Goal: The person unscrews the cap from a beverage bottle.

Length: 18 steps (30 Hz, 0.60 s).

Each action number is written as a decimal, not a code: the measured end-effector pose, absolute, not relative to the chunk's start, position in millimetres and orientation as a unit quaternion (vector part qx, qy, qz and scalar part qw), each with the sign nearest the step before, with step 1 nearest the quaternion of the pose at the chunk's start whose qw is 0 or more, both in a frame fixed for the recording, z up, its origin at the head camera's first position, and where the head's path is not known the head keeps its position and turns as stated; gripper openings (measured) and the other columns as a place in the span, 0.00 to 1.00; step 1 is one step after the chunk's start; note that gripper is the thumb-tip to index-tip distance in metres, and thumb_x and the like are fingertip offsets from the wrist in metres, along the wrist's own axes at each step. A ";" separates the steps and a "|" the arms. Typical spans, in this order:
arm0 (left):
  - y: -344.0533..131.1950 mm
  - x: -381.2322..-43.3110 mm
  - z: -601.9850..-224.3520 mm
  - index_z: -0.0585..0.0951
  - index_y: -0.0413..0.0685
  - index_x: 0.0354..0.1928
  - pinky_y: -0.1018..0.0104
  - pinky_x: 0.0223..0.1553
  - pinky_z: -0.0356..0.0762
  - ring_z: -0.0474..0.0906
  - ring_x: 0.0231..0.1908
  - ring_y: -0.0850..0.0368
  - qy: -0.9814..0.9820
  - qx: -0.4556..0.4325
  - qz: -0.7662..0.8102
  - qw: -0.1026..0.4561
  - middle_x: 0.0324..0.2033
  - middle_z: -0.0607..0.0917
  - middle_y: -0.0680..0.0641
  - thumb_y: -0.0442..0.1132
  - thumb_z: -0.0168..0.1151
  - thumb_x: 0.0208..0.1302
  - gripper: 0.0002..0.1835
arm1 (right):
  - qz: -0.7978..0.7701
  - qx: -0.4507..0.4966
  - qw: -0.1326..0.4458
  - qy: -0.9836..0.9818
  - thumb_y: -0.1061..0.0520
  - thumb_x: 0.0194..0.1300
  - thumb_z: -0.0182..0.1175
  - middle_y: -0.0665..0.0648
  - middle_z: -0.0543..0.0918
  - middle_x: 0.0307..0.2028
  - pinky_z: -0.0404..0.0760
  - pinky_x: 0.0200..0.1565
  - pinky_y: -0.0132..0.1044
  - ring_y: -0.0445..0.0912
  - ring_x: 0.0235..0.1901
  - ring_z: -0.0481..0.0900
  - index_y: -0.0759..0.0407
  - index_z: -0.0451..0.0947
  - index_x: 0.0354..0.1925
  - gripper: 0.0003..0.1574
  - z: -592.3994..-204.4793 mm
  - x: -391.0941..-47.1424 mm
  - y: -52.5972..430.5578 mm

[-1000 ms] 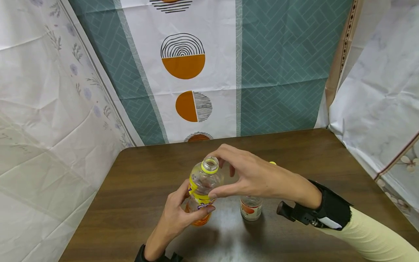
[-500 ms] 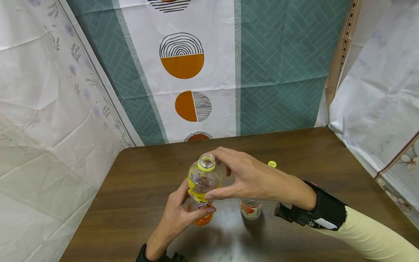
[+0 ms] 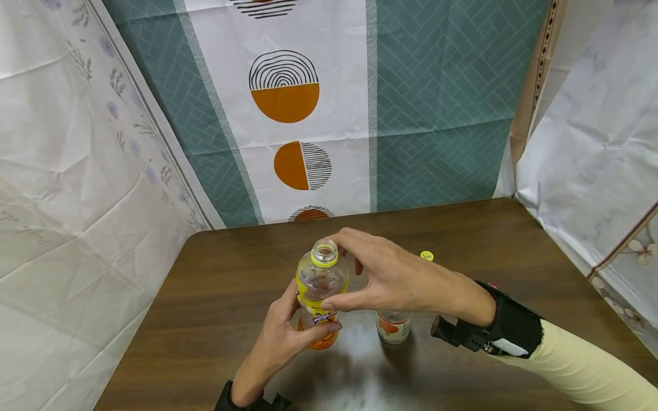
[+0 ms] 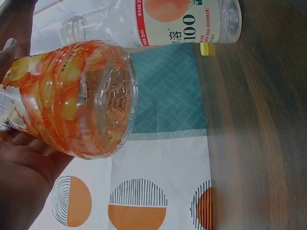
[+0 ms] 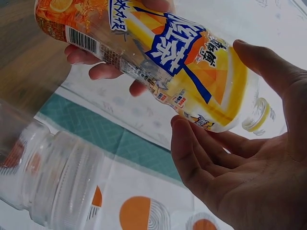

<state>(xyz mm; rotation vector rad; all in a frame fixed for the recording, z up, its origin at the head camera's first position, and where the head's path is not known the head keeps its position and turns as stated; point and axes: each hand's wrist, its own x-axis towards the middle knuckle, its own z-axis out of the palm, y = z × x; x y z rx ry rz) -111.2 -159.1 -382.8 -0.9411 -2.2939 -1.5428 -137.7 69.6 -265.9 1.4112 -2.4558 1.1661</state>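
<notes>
A clear tea bottle (image 3: pixel 323 281) with a yellow and orange label is held above the table, its mouth uncapped. My left hand (image 3: pixel 277 331) grips it around the lower part; the left wrist view shows the orange base of the bottle (image 4: pixel 72 100). My right hand (image 3: pixel 382 274) holds the upper part between thumb and fingers, and in the right wrist view the right hand (image 5: pixel 249 163) has its thumb and fingertips at the label's top edge. A second clear bottle (image 3: pixel 393 328), labelled C100, stands on the table, partly hidden behind my right hand.
A yellow cap (image 3: pixel 426 256) lies on the brown table (image 3: pixel 231 285), beyond my right forearm. Patterned cloths hang along the back (image 3: pixel 432 114) and both sides of the table. Each wrist wears a black strap (image 3: pixel 514 325).
The tea bottle has become slightly more upright, its mouth shifting a little left. My right hand has shifted slightly left, bringing the yellow cap more fully into view.
</notes>
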 end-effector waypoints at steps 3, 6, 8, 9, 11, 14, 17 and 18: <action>-158.4 -111.0 -383.2 0.65 0.51 0.66 0.60 0.48 0.79 0.80 0.47 0.54 -0.785 -0.320 -0.520 0.109 0.52 0.80 0.50 0.36 0.75 0.51 0.41 | 0.382 0.461 0.039 -0.800 0.42 0.54 0.71 0.40 0.74 0.45 0.77 0.40 0.31 0.35 0.42 0.73 0.49 0.70 0.55 0.34 -266.3 -137.9 70.0; -157.8 -110.5 -383.5 0.64 0.52 0.67 0.60 0.51 0.77 0.79 0.49 0.55 -0.794 -0.316 -0.507 0.111 0.53 0.79 0.51 0.38 0.75 0.53 0.41 | 0.384 0.463 0.041 -0.798 0.43 0.55 0.72 0.41 0.74 0.45 0.78 0.41 0.32 0.35 0.42 0.73 0.50 0.70 0.55 0.34 -266.8 -138.4 70.4; -157.8 -109.9 -383.7 0.65 0.54 0.66 0.60 0.53 0.76 0.78 0.51 0.55 -0.803 -0.309 -0.497 0.112 0.54 0.79 0.52 0.39 0.74 0.53 0.40 | 0.385 0.464 0.045 -0.797 0.43 0.54 0.72 0.42 0.75 0.44 0.78 0.40 0.32 0.36 0.42 0.73 0.51 0.70 0.55 0.34 -267.1 -138.9 70.8; -158.0 -109.6 -383.9 0.65 0.55 0.66 0.59 0.53 0.75 0.78 0.52 0.55 -0.807 -0.304 -0.493 0.113 0.54 0.79 0.53 0.40 0.74 0.54 0.39 | 0.385 0.464 0.046 -0.797 0.43 0.54 0.72 0.43 0.75 0.44 0.78 0.40 0.32 0.36 0.42 0.73 0.51 0.70 0.55 0.34 -267.1 -139.2 71.2; -158.3 -108.9 -384.1 0.65 0.56 0.66 0.59 0.53 0.75 0.77 0.52 0.56 -0.815 -0.294 -0.487 0.110 0.54 0.78 0.54 0.41 0.73 0.55 0.38 | 0.385 0.463 0.047 -0.797 0.44 0.54 0.72 0.43 0.75 0.44 0.78 0.41 0.33 0.37 0.42 0.73 0.51 0.70 0.55 0.35 -266.3 -139.7 72.1; -158.6 -108.4 -384.4 0.66 0.58 0.66 0.57 0.53 0.75 0.76 0.53 0.57 -0.824 -0.281 -0.480 0.107 0.55 0.78 0.55 0.42 0.73 0.56 0.38 | 0.380 0.459 0.051 -0.801 0.43 0.54 0.72 0.43 0.75 0.44 0.78 0.40 0.32 0.38 0.41 0.73 0.50 0.70 0.55 0.35 -264.5 -141.3 74.3; -158.4 -109.3 -384.8 0.65 0.58 0.68 0.53 0.54 0.74 0.75 0.54 0.57 -0.829 -0.278 -0.472 0.116 0.56 0.77 0.55 0.42 0.73 0.56 0.39 | 0.371 0.453 0.055 -0.809 0.42 0.54 0.72 0.42 0.74 0.43 0.76 0.38 0.32 0.38 0.39 0.72 0.50 0.70 0.55 0.35 -261.8 -143.0 77.1; -158.2 -109.7 -384.9 0.65 0.58 0.68 0.53 0.54 0.74 0.75 0.55 0.57 -0.829 -0.279 -0.470 0.120 0.57 0.77 0.55 0.42 0.73 0.56 0.39 | 0.366 0.450 0.058 -0.813 0.42 0.53 0.72 0.42 0.74 0.42 0.76 0.37 0.31 0.38 0.39 0.72 0.49 0.70 0.54 0.35 -261.0 -143.9 78.2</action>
